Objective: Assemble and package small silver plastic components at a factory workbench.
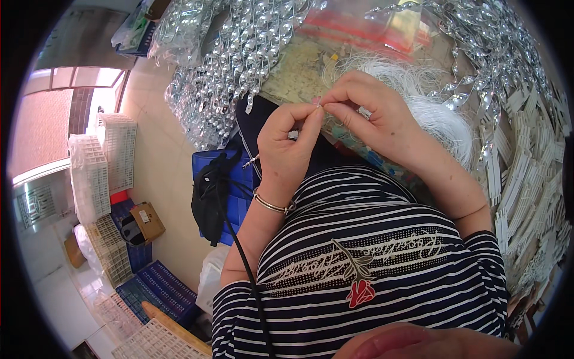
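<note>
Both hands meet fingertip to fingertip above the near edge of a worktable [299, 66]. My left hand [287, 140] is closed in a pinch, and a small silvery bit shows inside its curled fingers. A short twisted silver piece [251, 162] sticks out beside that wrist. My right hand [373, 113] pinches at the same spot, with another silvery bit under its fingers. What lies between the fingertips is too small to make out. Just beyond and beside my right hand spreads a loose bundle of fine white threads [445, 128].
Shiny silver twisted strands [239, 60] hang at the left edge of the table, with more silver strands [508, 42] at the far right. Bundled white strips [526, 167] are heaped on the right. A blue stool [230, 209] with a black bag [208, 197] and stacked crates [89, 173] stand left.
</note>
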Demonstrator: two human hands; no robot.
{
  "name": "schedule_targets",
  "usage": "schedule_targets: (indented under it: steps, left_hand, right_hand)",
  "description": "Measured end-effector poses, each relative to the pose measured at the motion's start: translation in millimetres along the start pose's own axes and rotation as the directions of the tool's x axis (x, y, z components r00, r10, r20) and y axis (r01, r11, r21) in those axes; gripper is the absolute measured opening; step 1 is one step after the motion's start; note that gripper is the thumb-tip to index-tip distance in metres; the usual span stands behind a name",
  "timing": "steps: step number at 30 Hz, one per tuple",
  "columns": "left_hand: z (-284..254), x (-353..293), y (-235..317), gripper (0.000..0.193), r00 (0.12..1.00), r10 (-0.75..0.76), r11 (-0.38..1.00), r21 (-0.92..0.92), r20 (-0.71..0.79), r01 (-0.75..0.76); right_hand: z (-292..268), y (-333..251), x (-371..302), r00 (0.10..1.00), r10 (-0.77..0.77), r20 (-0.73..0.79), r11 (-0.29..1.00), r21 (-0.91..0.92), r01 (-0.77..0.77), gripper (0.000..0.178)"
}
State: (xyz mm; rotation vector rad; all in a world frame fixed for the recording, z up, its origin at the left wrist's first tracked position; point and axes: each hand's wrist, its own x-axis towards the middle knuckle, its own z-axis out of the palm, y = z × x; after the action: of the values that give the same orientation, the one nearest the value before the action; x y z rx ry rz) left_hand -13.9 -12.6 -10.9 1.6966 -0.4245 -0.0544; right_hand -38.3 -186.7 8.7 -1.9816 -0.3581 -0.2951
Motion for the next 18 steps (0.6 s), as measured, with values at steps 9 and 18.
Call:
schedule_targets:
  steps: [9,18]
  left_hand:
    - [2.5,3.0,4.7,0.006,0.977,0.209,0.954,0.209,0.052,-0.215]
    - [5.7,1.1,1.7,0.007,0.974,0.217,0.941,0.252,0.059,-0.225]
  right_hand:
    - [-2.0,0.5,0.5,0.999,-0.045,-0.001,0.993,-0.105,0.045,0.008]
    - [-1.1,-0.2,-0.2,1.0,0.009,0.02,0.991,-0.135,-0.006,0.007]
